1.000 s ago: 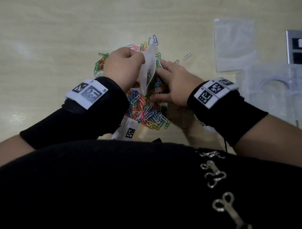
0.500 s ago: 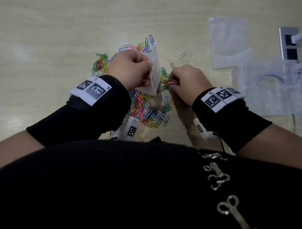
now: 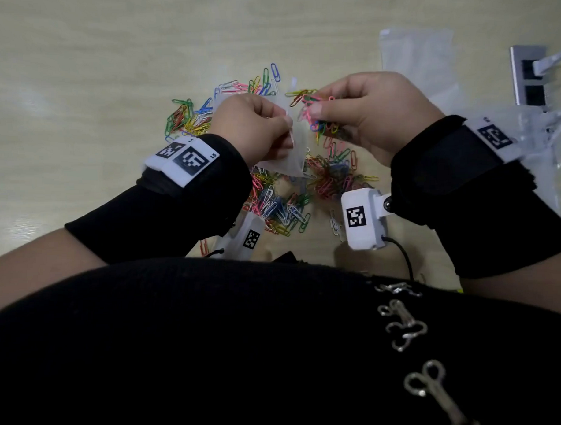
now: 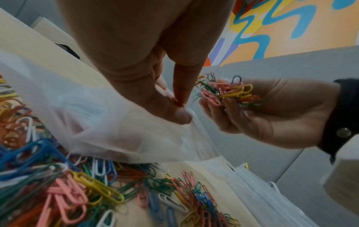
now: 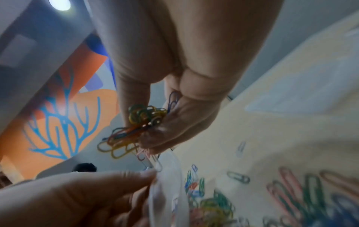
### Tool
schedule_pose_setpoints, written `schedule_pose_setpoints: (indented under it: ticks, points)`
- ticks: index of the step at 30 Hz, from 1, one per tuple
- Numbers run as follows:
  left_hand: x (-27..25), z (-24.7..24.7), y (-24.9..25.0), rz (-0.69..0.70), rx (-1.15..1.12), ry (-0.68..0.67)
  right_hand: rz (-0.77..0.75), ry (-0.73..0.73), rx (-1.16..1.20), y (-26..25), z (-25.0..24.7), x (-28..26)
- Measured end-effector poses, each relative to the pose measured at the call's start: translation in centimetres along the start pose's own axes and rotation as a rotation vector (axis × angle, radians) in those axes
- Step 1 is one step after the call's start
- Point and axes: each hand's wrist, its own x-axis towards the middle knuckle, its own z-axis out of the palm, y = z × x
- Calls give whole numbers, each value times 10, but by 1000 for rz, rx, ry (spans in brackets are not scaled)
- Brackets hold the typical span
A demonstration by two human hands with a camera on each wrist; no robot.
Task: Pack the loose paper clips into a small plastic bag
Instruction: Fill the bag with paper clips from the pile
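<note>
On the pale wooden table (image 3: 76, 60) most of the coloured paper clips (image 3: 282, 209) lie in a loose heap under both hands. The left hand (image 3: 250, 127) pinches the rim of the small plastic bag (image 4: 120, 135) and holds it up. The right hand (image 3: 374, 113), a second ago flat on the heap, is now lifted beside the bag's mouth, fingers curled around a bunch of clips (image 4: 229, 92). Probably this bunch goes into the bag next.
</note>
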Motion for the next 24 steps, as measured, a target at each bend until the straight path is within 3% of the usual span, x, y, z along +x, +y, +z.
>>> schedule_pose_setpoints:
  ticks: [3,6,12,14,20,24]
  points:
    - [-2,-1,2,-10,-24,-24,76,-75,66,7,9,-4]
    - [-4,-3,1,-7,-42,-47,101,-43,-10,16,11,-2]
    - [-7,-2,2,-1,-19,-50,-40,64,-677,8,14,4]
    - [-7,-2,4,0,-7,-44,-74,87,-778,1,18,3]
    - [-6,-4,3,5,-2,-6,-139,75,-724,-13,19,-4]
    - [-7,-4,1,5,1,6,-104,83,-566,-11,12,-4]
